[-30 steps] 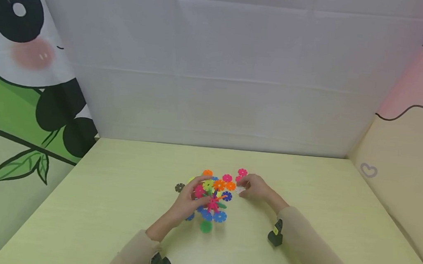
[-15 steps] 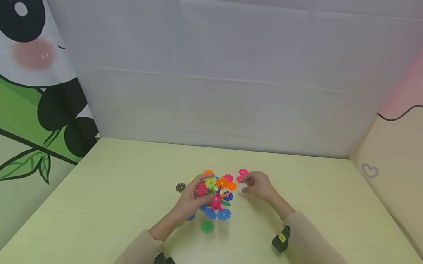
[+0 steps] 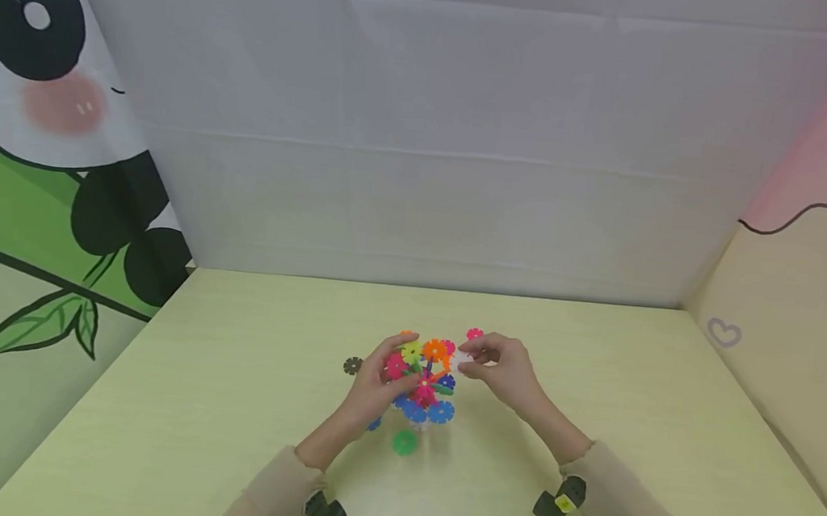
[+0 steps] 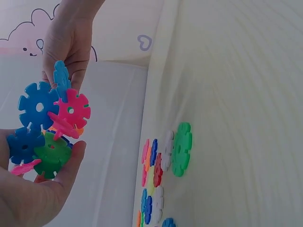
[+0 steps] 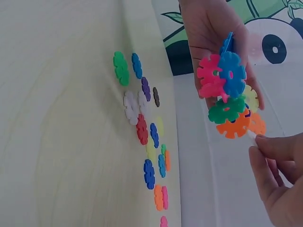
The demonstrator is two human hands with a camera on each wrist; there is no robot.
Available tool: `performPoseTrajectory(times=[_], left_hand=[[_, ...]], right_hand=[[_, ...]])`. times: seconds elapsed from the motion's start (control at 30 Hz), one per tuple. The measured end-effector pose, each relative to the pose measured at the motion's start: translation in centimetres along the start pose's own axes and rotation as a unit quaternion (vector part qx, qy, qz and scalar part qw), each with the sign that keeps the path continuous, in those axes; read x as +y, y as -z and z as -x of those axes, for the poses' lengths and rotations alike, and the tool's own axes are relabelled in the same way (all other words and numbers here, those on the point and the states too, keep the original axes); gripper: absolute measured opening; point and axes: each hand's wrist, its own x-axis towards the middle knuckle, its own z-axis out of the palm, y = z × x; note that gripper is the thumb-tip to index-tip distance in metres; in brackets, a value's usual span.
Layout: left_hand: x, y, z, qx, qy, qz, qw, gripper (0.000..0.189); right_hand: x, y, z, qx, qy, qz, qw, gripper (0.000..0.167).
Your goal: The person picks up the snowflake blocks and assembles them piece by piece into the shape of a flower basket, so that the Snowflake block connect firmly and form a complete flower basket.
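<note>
My left hand (image 3: 368, 392) holds a cluster of interlocking snowflake discs (image 4: 40, 106) above the table, thumb on one side and fingers on the other. Blue, pink, green, yellow and orange discs are slotted together at different angles. From the right, my right hand (image 3: 510, 371) pinches a white snowflake disc (image 3: 461, 361) between thumb and fingertips. In the right wrist view, this white disc (image 5: 252, 135) appears nearly edge-on, right at the orange disc (image 5: 235, 126) of the cluster. The left palm partly hides the cluster's far side.
Loose snowflake discs lie flat on the pale table below the hands. A green disc (image 3: 404, 443) is nearest the front, a dark grey one (image 3: 352, 365) is at the left, and a pink one (image 3: 475, 333) lies behind. A white backdrop (image 3: 422, 145) rises behind the table.
My right hand has raised the white disc from the table and brought it left to the cluster. The left hand has shifted slightly right and tilted the cluster a little.
</note>
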Motion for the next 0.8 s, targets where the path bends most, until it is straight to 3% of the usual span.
performPoseTrajectory(times=[0.33, 0.5, 0.57, 0.73, 0.8], left_hand=[[-0.1, -0.5, 0.1, 0.02, -0.039, -0.012, 0.999, 0.051], [0.1, -0.6, 0.3, 0.021, -0.052, -0.009, 0.9984, 0.051], [0.1, -0.6, 0.4, 0.006, -0.056, -0.033, 0.9979, 0.054], [0.3, -0.9, 0.7, -0.072, -0.06, -0.092, 0.9913, 0.067], [0.2, -1.0, 0.7, -0.074, -0.051, -0.09, 0.9919, 0.066]], right_hand=[[0.1, -1.8, 0.6, 0.088, 0.005, -0.002, 0.9961, 0.022], [0.0, -2.5, 0.8, 0.1, 0.004, -0.013, 0.9949, 0.022], [0.1, -2.6, 0.8, 0.097, -0.002, -0.015, 0.9951, 0.022], [0.3, -2.7, 0.8, 0.091, -0.007, -0.026, 0.9955, 0.022], [0.4, -2.7, 0.8, 0.086, 0.004, -0.026, 0.9959, 0.022]])
